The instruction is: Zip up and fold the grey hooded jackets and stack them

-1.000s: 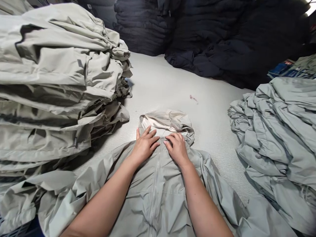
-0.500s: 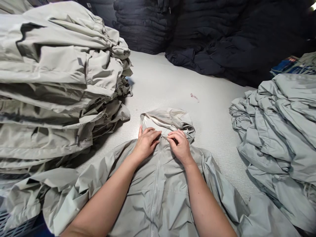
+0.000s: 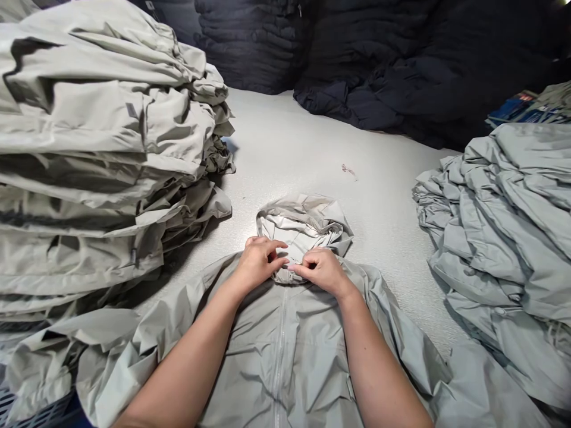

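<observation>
A light grey hooded jacket (image 3: 256, 351) lies front side up before me, its zip (image 3: 280, 351) running down the middle. The hood (image 3: 307, 205) spreads out beyond the collar and shows its pale inside. My left hand (image 3: 259, 261) is at the left of the collar, index finger and thumb apart with a gap between their tips. My right hand (image 3: 325, 270) pinches the collar at the top of the zip, thumb pointing left. What exactly lies under its curled fingers is hidden.
A tall pile of grey garments (image 3: 107, 131) rises at the left, and another grey pile (image 3: 504, 238) stands at the right. Dark garments (image 3: 357, 95) are stacked along the back of the white table (image 3: 276, 142). A small reddish scrap (image 3: 348, 171) lies there. A plastic basket (image 3: 38, 413) shows bottom left.
Both hands have turned and come slightly nearer to me. The collar edge is now folded down, baring more of the inside of the neck. My left index finger and thumb have spread apart.
</observation>
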`<state>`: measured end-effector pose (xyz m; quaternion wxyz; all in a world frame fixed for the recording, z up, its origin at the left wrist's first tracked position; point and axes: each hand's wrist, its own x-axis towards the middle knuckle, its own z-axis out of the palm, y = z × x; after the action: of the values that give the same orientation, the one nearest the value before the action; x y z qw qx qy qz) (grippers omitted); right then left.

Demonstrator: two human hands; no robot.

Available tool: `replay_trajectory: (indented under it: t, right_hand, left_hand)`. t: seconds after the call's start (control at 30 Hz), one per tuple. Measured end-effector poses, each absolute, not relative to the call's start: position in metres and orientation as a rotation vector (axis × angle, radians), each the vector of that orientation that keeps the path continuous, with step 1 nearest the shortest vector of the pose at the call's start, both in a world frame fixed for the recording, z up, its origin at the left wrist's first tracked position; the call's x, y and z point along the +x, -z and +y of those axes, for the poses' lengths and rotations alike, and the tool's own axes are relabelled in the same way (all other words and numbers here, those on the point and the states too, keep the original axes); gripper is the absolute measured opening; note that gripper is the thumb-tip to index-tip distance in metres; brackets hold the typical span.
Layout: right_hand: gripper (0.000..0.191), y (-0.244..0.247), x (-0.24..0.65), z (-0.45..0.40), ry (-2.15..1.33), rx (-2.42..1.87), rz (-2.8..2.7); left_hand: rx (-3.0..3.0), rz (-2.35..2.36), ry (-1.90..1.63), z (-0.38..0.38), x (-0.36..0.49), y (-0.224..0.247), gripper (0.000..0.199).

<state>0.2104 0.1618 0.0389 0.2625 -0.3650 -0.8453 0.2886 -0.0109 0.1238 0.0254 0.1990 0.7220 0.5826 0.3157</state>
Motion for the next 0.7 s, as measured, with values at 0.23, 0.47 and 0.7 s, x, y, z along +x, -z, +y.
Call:
replay_trajectory:
  t: [0.23, 0.47, 0.7]
  right_hand:
    - [0.036, -0.034, 0.211, 0.161, -0.653, -1.190, -2.373]
    - [0.083, -0.047, 0.219, 0.161, -0.680, -1.279, -2.475]
    - [0.029, -0.061, 0.225, 0.162, -0.824, -1.347, -2.348]
  left_hand:
    - [2.087, 1.659, -0.712, 0.120, -0.013, -0.025, 0.041]
    - [2.077, 1.653, -0.675, 0.116, -0.016, -0.022, 0.079]
    - [2.222, 1.436, -0.784, 0.116, -0.014, -0.027, 0.046]
